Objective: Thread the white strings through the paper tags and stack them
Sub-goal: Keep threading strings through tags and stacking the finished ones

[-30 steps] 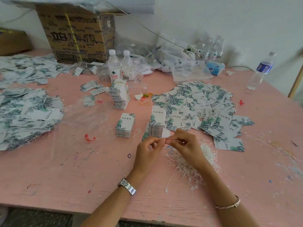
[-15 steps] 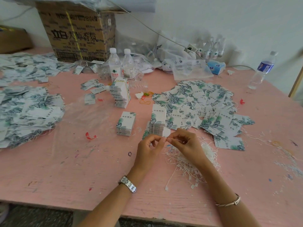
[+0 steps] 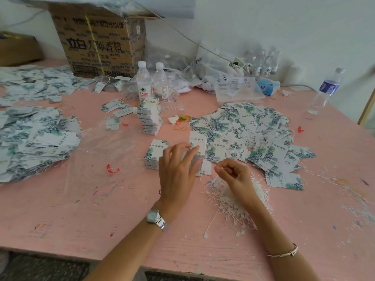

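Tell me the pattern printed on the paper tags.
The paper tags are white with teal-green leaf prints; head view.

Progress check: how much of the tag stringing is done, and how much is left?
Done: the big heap of leaf-print paper tags at far left shows string ends along its edge. In hand: the right hand pinches one thin white string; the open left hand reaches to the neat tag stack. Left: the loose tag spread and tangled string pile.

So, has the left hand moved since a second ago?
Yes. The left hand has left the right hand, which pinches a thin white string, and reached forward, fingers spread, over the near stack of leaf-printed white paper tags.
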Tool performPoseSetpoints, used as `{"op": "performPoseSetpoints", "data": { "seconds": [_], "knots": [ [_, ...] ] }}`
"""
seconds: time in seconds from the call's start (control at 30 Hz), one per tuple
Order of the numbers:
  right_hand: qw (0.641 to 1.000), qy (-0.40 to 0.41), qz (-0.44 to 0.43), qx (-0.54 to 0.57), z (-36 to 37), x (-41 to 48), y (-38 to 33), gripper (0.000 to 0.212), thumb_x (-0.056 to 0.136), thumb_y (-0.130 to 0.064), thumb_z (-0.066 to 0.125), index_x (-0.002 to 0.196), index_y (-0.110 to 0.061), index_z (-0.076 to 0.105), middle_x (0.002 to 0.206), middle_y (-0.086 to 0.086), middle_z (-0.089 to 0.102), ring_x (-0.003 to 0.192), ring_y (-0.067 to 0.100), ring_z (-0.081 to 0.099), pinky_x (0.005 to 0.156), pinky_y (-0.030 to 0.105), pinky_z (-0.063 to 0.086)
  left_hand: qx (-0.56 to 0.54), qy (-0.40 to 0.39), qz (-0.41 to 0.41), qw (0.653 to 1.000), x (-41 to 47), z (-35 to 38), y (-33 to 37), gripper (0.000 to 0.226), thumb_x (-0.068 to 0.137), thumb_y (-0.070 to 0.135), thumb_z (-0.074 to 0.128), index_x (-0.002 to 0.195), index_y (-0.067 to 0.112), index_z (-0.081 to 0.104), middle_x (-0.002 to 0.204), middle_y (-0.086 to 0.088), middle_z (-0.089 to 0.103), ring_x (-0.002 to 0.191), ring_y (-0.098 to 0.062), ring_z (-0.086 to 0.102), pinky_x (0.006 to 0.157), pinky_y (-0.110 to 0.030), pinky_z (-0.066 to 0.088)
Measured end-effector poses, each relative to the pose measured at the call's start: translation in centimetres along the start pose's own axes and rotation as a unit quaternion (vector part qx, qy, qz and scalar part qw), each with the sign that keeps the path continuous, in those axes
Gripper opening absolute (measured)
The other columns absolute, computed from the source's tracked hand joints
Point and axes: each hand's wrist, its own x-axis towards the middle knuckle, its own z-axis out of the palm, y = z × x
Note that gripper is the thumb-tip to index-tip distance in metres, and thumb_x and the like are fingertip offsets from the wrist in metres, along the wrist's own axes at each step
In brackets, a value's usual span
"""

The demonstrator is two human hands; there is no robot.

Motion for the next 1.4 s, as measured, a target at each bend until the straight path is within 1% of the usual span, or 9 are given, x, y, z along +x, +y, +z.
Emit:
{"op": "performPoseSetpoints", "data": {
  "seconds": [0.2,0.3,0.43,0.63,0.77,0.9,1.0,1.17,1.4],
  "knots": [
    [1.0,0.011,0.004,0.005,0.1,0.0,-0.1,0.012,0.094,-0.011,0.067,0.083,-0.005,0.065,0.055,-0.015,0.037,0.052,0.008,0.027,0.052,0.017,0.024,0.123,-0.101,0.088,0.983,3.0,0.9,-1.6,0.036,0.08,0.026,0.083,0.113,0.017,0.074,0.119,-0.004,0.064,0.106,-0.026,0.05,0.078,-0.037,0.047],
    [1.0,0.017,0.006,0.007,0.1,0.0,-0.1,0.011,0.094,-0.01,0.067,0.083,-0.007,0.065,0.055,-0.016,0.037,0.052,0.008,0.027,0.053,0.017,0.025,0.133,-0.106,0.124,0.978,2.9,1.2,-2.5,0.036,0.074,0.01,0.087,0.108,0.016,0.075,0.119,-0.004,0.064,0.106,-0.025,0.048,0.078,-0.035,0.043],
    [1.0,0.017,0.006,0.006,0.1,-0.1,-0.1,0.012,0.094,-0.011,0.067,0.083,-0.007,0.065,0.055,-0.011,0.036,0.053,0.01,0.026,0.052,0.017,0.025,0.134,-0.088,0.178,0.971,2.5,1.0,-2.9,0.042,0.069,-0.004,0.081,0.107,0.013,0.074,0.115,-0.006,0.065,0.101,-0.026,0.051,0.074,-0.034,0.036],
    [1.0,0.016,0.013,0.009,0.1,0.0,0.0,0.011,0.094,-0.01,0.067,0.083,-0.008,0.066,0.055,-0.015,0.037,0.052,0.007,0.028,0.052,0.015,0.027,0.104,-0.053,0.2,0.973,2.5,0.4,-2.7,0.021,0.075,0.003,0.081,0.092,0.015,0.077,0.103,-0.001,0.068,0.086,-0.024,0.056,0.068,-0.033,0.031],
    [1.0,0.02,0.008,0.021,0.0,0.0,0.1,0.012,0.094,-0.016,0.066,0.086,-0.006,0.065,0.062,0.0,0.043,0.058,0.013,0.034,0.055,0.019,0.029,0.092,-0.048,0.195,0.975,2.3,0.2,-2.3,0.019,0.077,0.012,0.085,0.094,0.017,0.078,0.101,0.0,0.069,0.083,-0.024,0.058,0.065,-0.034,0.034],
    [0.998,0.041,0.001,0.05,0.0,0.2,0.0,0.011,0.095,-0.018,0.063,0.091,-0.008,0.064,0.072,-0.01,0.058,0.057,0.001,0.042,0.055,0.012,0.034,0.069,0.043,0.221,0.972,1.6,0.0,-1.8,0.009,0.089,0.013,0.076,0.096,0.019,0.078,0.097,0.003,0.071,0.078,-0.019,0.049,0.064,-0.032,0.03],
    [0.996,0.059,-0.011,0.066,-0.1,0.2,-0.3,0.014,0.097,-0.023,0.06,0.093,-0.009,0.064,0.071,-0.009,0.06,0.052,0.0,0.04,0.05,0.011,0.033,0.042,0.101,0.265,0.958,0.6,-0.2,-1.0,0.006,0.092,0.019,0.075,0.095,0.02,0.081,0.093,0.006,0.073,0.076,-0.016,0.047,0.062,-0.032,0.031],
    [0.99,0.08,-0.015,0.118,-0.3,0.2,-0.6,0.017,0.099,-0.019,0.057,0.093,-0.002,0.057,0.062,-0.015,0.054,0.047,0.007,0.028,0.044,0.017,0.026,0.045,0.097,0.295,0.95,-1.0,-0.1,-0.4,0.006,0.092,0.021,0.076,0.092,0.021,0.081,0.088,0.008,0.073,0.075,-0.014,0.046,0.064,-0.03,0.031],
    [0.993,0.083,-0.012,0.079,0.3,0.0,-0.1,0.009,0.096,-0.013,0.063,0.087,-0.011,0.062,0.065,-0.009,0.055,0.052,0.012,0.037,0.046,0.022,0.028,0.055,0.092,0.303,0.947,-2.4,0.8,-0.6,0.004,0.09,0.02,0.078,0.092,0.022,0.08,0.089,0.009,0.071,0.073,-0.015,0.05,0.065,-0.03,0.029]
  ]
}}
